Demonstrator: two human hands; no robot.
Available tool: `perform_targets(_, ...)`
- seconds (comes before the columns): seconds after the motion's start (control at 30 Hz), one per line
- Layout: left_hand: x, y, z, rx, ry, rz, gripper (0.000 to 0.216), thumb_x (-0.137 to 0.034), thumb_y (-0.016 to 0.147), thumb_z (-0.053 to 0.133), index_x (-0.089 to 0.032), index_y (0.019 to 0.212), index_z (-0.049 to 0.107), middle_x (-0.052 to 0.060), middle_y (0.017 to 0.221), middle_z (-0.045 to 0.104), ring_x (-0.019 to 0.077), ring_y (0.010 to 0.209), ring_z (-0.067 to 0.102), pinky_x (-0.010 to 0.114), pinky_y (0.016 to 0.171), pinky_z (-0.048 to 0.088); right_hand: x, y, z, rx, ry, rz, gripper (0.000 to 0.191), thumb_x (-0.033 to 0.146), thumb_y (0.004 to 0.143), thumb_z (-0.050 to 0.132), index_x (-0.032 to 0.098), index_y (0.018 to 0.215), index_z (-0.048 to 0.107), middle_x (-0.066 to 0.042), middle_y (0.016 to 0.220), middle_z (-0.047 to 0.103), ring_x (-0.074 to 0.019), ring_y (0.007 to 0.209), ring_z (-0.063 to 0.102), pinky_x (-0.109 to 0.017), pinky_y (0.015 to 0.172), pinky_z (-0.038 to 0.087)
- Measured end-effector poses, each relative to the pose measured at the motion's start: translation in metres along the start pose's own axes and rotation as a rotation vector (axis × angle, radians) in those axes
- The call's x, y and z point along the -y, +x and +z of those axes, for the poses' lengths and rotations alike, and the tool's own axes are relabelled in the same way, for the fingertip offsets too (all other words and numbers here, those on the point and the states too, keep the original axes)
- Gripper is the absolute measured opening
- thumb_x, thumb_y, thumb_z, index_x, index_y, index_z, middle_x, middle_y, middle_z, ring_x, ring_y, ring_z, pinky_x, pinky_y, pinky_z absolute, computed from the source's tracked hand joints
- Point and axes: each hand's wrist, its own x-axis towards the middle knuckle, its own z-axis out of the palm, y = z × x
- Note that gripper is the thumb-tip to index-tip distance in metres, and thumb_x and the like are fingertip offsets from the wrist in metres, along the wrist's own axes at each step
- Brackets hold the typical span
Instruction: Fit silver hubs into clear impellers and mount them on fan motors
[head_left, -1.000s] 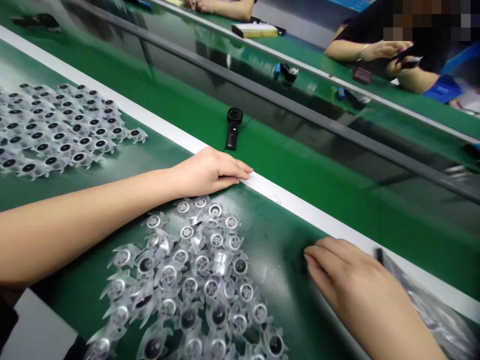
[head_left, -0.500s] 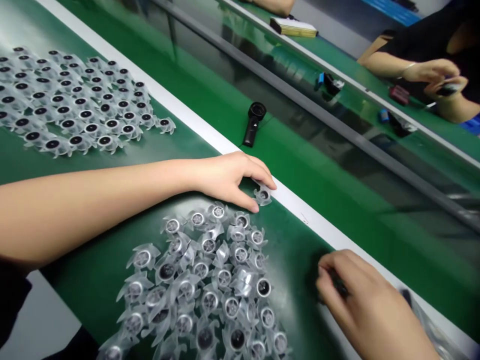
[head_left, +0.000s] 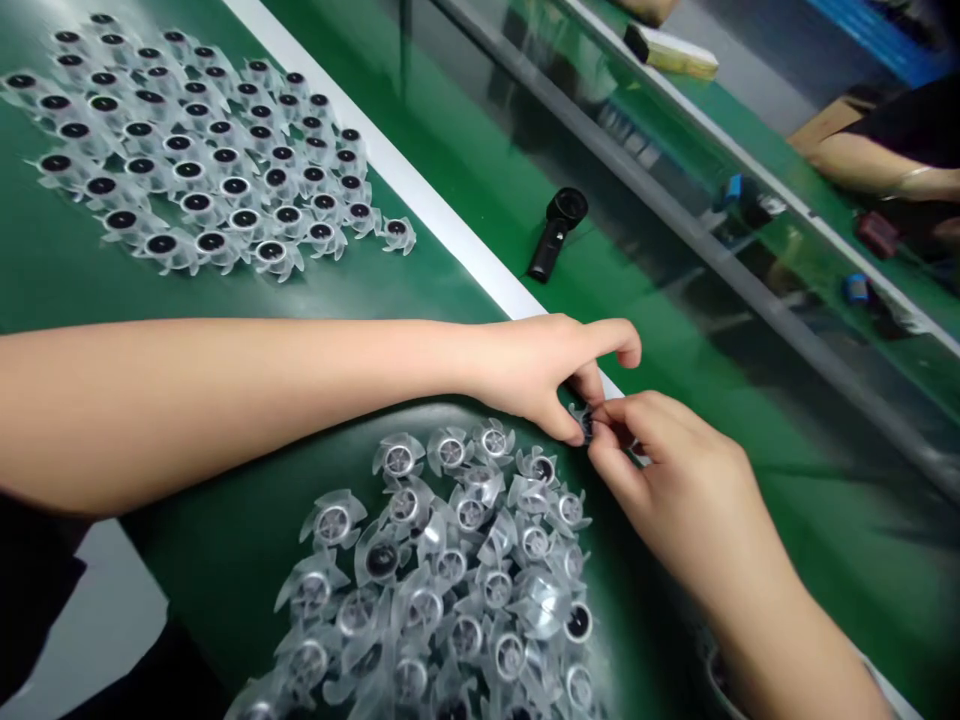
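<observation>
My left hand point(head_left: 551, 370) reaches over the green table and holds a small clear plastic fan impeller point(head_left: 580, 420) between thumb and fingers, with its index finger raised and bent. My right hand point(head_left: 667, 460) meets it from the right, thumb and fingertips pinched against the impeller's side. Whatever is in that pinch is hidden by the fingers. Just below both hands lies a loose heap of clear fan impellers point(head_left: 450, 566), most showing open spoked hubs with metal rings. At the upper left, many more impellers point(head_left: 225, 155) stand in close rows with black round centres.
A black handheld fan point(head_left: 553, 235) lies on the green surface beyond the white strip point(head_left: 450, 235). Behind it runs a grey rail point(head_left: 652, 200). Across from me a co-worker's arm point(head_left: 877, 165) rests near blue and dark red items.
My right hand has come up and left to the left hand. The left hand has taken hold of the impeller, turning it on edge. The view has shifted.
</observation>
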Motion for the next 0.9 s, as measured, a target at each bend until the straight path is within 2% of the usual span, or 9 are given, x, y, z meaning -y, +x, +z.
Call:
perform_targets(0.2,0.000,0.001,0.000,0.011,-0.001,0.000,0.060,-0.012,0.071,0.075,-0.023,0.120,0.041,-0.002,0.106,0.080,0.0188,0.105,0.070,0.033,0.087,0.048,0.006,0.004,-0.006,0.038,-0.383,-0.185,0.014,0.019,0.095,0.055,0.013,0.089,0.066,-0.003,0.074,0.056,-0.0199,0.064,0.057,-0.032,0.054,0.037)
perform_targets(0.4,0.002,0.001,0.000,0.005,-0.003,-0.008,0.060,-0.015,0.072,0.076,-0.023,0.120,0.043,-0.001,0.108,0.079,0.0196,0.106,0.070,0.032,0.085,0.047,0.015,0.001,-0.011,0.077,-0.465,-0.302,0.013,0.014,0.095,0.056,0.008,0.091,0.067,-0.007,0.077,0.059,-0.0215,0.065,0.057,-0.034,0.057,0.040)
perform_targets(0.57,0.003,0.001,0.000,-0.001,-0.023,0.021,0.054,-0.017,0.073,0.076,-0.023,0.118,0.046,0.000,0.108,0.079,0.0191,0.105,0.071,0.031,0.086,0.049,0.025,-0.015,-0.012,0.057,-0.532,-0.335,0.019,0.006,0.094,0.054,0.003,0.104,0.069,-0.007,0.075,0.061,-0.0223,0.063,0.055,-0.037,0.059,0.039)
perform_targets(0.67,0.005,0.000,-0.001,-0.009,-0.027,0.038,0.050,-0.018,0.073,0.078,-0.024,0.115,0.051,0.000,0.107,0.080,0.0192,0.104,0.072,0.032,0.087,0.051,0.024,-0.031,-0.017,0.091,-0.397,-0.260,0.023,0.013,0.097,0.054,0.008,0.116,0.066,-0.011,0.093,0.069,-0.0241,0.077,0.062,-0.038,0.071,0.046)
perform_targets(0.77,0.007,0.000,-0.001,-0.011,-0.007,0.098,0.039,-0.016,0.074,0.078,-0.023,0.109,0.061,0.001,0.105,0.079,0.0184,0.102,0.073,0.032,0.089,0.053,0.013,-0.056,-0.027,0.056,-0.258,-0.042,0.024,0.024,0.100,0.055,0.019,0.122,0.063,-0.010,0.112,0.071,-0.0264,0.096,0.065,-0.041,0.084,0.048)
perform_targets(0.9,0.002,-0.002,-0.002,-0.007,0.143,0.177,0.014,-0.015,0.079,0.076,-0.022,0.091,0.076,0.001,0.102,0.080,0.0185,0.098,0.073,0.030,0.089,0.054,-0.015,-0.101,-0.043,-0.005,-0.086,0.192,0.026,0.030,0.094,0.064,0.026,0.119,0.066,-0.010,0.111,0.071,-0.0293,0.095,0.068,-0.046,0.086,0.051)
